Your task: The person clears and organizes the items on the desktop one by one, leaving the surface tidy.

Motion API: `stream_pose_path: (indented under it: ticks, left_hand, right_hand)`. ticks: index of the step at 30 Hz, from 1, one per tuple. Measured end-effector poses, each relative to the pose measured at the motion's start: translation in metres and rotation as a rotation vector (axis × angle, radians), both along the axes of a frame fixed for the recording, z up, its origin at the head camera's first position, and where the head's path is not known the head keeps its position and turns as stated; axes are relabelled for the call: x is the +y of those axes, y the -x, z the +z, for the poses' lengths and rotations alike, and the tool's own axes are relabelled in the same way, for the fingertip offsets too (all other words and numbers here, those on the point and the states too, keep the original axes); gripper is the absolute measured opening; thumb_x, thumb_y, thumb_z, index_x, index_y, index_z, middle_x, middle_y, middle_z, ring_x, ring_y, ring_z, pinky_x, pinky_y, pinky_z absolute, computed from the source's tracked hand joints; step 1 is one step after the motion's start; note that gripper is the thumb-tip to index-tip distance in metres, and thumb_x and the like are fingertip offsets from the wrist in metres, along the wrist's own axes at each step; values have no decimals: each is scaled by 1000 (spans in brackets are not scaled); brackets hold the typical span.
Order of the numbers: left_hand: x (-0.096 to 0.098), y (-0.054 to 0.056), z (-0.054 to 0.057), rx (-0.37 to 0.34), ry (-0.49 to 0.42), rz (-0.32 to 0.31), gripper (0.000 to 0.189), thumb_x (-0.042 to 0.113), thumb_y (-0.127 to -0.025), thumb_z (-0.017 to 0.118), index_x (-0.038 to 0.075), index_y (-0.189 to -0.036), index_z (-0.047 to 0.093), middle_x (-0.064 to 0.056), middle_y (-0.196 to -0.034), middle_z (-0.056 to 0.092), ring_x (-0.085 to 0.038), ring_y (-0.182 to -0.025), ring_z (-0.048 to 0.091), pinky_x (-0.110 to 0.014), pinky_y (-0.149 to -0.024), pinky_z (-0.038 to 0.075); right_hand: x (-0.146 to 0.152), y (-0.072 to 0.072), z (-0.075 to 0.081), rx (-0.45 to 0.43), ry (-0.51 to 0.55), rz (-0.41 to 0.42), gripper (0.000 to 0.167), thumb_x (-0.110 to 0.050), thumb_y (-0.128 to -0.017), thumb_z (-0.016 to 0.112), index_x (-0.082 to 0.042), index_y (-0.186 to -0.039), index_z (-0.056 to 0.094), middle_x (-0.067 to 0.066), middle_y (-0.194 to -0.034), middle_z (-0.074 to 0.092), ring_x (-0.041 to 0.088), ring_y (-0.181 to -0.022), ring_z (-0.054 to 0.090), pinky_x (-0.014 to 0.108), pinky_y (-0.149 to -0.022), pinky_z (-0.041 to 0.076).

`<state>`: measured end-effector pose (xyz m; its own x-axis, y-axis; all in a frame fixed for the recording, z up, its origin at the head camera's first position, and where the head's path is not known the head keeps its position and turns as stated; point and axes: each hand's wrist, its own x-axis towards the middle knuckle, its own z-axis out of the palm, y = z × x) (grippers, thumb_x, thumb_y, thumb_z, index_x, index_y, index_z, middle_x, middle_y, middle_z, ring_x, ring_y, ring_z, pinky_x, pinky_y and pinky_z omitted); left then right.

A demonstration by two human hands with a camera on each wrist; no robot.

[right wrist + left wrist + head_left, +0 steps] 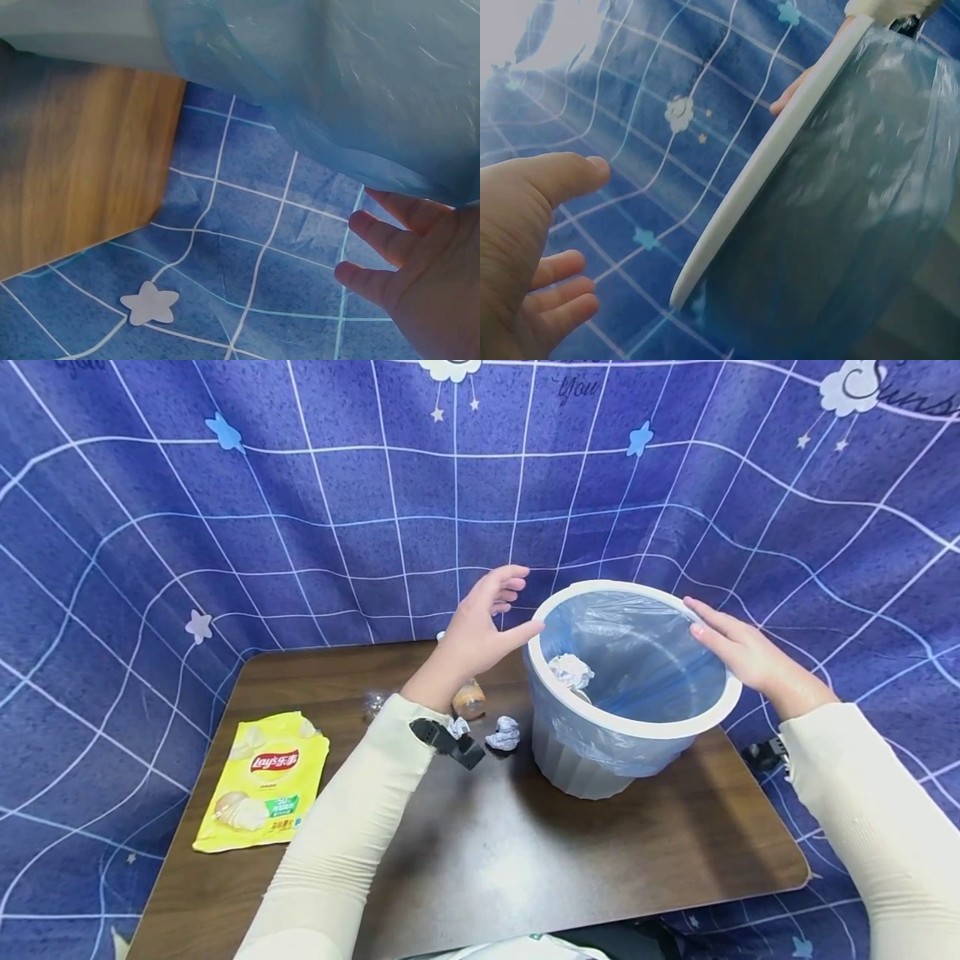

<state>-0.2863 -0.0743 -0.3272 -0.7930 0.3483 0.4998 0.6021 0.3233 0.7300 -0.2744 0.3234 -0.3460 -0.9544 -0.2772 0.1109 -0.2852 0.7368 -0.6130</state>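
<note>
A grey trash bin [577, 777] with a white rim [735, 195] and a translucent blue liner bag [832, 202] stands right of the table's middle. A crumpled paper ball [572, 670] lies inside. My left hand [480, 627] is beside the rim's left side, fingers loosely bent and thumb spread; in the left wrist view it holds nothing and stands apart from the rim. At the opposite side, my right hand [750, 660] is at the rim with its fingers extended. The right wrist view shows those fingers [382, 240] beside the outer bag, without a curled grip.
A yellow Lay's chip bag [262, 781] lies on the left of the wooden table [465, 877]. Near the left wrist are a crumpled paper ball [504, 733], a smaller crumpled piece [459, 727], a brownish item [469, 699] and clear plastic [375, 703]. A blue curtain [337, 527] surrounds the table.
</note>
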Motion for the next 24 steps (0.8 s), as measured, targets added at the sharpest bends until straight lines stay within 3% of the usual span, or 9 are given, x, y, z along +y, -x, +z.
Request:
stream_pose_path:
  ticks: [9,12,18,21,24]
  left_hand:
    - [-43,24,-27,-74,-84,52,62,16,-87,80,9,-141,50,-13,-130,59,-25,-120,58,-34,-106,45]
    - [-61,36,-44,-83,-92,93,60,15,-87,80,9,-140,52,-14,-129,60,-28,-119,59,-39,-106,45]
    - [-99,58,-89,-123,-142,183,57,7,-88,78,3,-138,53,-22,-130,60,-38,-119,57,-54,-107,42]
    - [-115,53,-94,-147,-141,209,54,4,-89,76,-4,-136,52,-28,-133,58,-43,-125,52,-55,-110,38]
    - [-137,58,-112,-182,-112,249,56,9,-89,77,-2,-138,52,-26,-138,56,-40,-133,48,-52,-115,32]
  right_hand:
    - [2,-2,0,-5,8,-12,60,-37,-108,37,-9,-160,26,27,-161,25,50,-147,21,61,-120,13]
    - [2,-2,0,-7,9,-15,60,-37,-108,36,-10,-160,26,27,-161,25,51,-147,22,62,-119,13]
    - [1,-2,-2,-11,31,-13,59,-37,-108,37,-10,-160,26,24,-162,25,48,-148,21,54,-121,12]
    - [1,-1,-2,-9,42,-7,59,-36,-108,37,-10,-160,26,23,-163,25,46,-148,21,47,-122,12]
    - [0,-1,-3,-6,46,-8,59,-36,-108,37,-10,-160,27,21,-163,25,45,-149,22,45,-122,12]
